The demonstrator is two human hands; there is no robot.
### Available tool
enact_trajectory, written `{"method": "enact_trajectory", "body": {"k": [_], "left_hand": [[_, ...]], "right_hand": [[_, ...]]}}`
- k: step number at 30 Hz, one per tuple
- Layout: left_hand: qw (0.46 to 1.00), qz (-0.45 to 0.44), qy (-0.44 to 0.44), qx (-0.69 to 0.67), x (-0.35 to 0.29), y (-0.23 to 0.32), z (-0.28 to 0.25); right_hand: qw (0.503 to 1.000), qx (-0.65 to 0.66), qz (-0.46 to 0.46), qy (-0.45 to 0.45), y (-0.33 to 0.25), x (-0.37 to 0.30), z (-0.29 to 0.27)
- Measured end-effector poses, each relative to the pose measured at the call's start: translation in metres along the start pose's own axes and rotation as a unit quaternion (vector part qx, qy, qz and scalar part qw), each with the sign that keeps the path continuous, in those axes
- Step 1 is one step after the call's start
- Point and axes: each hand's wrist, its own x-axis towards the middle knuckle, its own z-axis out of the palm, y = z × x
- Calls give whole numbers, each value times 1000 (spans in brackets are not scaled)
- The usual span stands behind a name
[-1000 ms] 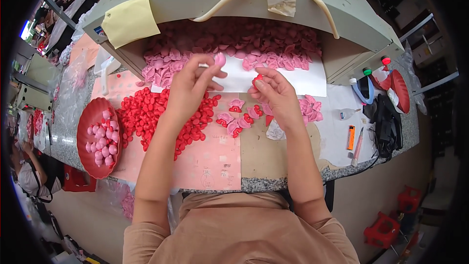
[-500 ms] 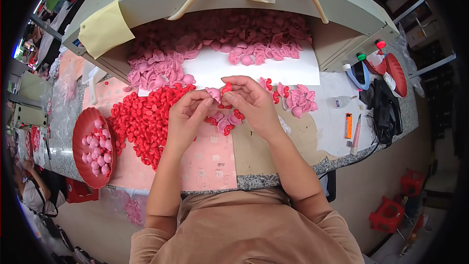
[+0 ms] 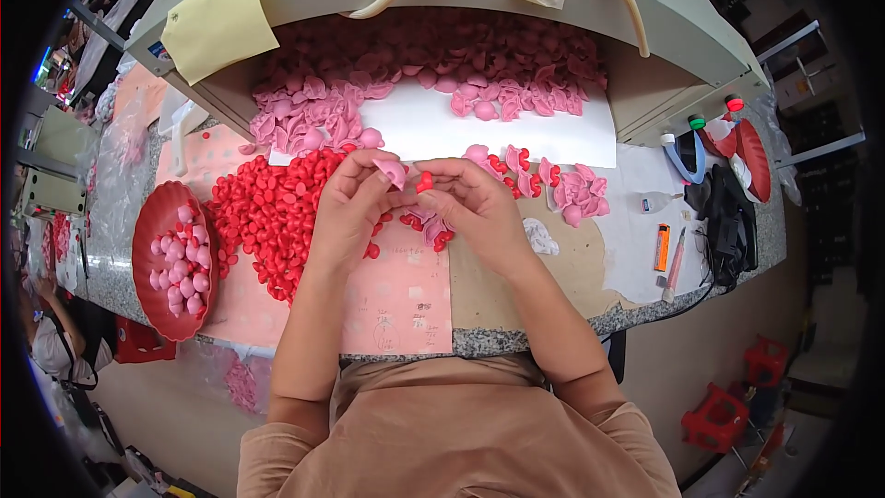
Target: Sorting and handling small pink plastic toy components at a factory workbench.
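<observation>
My left hand (image 3: 348, 207) pinches a pink moulded piece with a curved edge (image 3: 391, 171) between thumb and fingers. Close beside it, my right hand (image 3: 479, 217) grips a small red moulded piece (image 3: 425, 182), with a narrow gap between the two. Under and beyond my hands lie pink pieces with red parts on them (image 3: 524, 171). A large heap of red pieces (image 3: 277, 221) spreads to the left of my left hand. Plain pink pieces (image 3: 576, 192) sit in a small cluster right of my right hand.
A grey cabinet (image 3: 682, 69) arches over a big pile of pink pieces (image 3: 323, 115). At the left stands a red scalloped dish (image 3: 147, 290) holding round pink pieces. An orange tube (image 3: 662, 247), a pen-like tool (image 3: 676, 266) and a small bottle (image 3: 654, 202) lie at the right.
My hands have drawn slightly apart, opening a gap between the pink piece and the red piece. The whole view has shifted a little.
</observation>
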Motion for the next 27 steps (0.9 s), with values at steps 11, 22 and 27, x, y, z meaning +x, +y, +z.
{"method": "enact_trajectory", "body": {"k": [11,22,27], "left_hand": [[964,107,52,236,3,-17,-8],[912,150,37,381,-5,-15,-3],[910,145,25,387,-7,-13,-4]], "right_hand": [[995,69,53,54,7,0,-3],[997,8,32,67,14,3,4],[998,-9,23,64,12,2,4]]}}
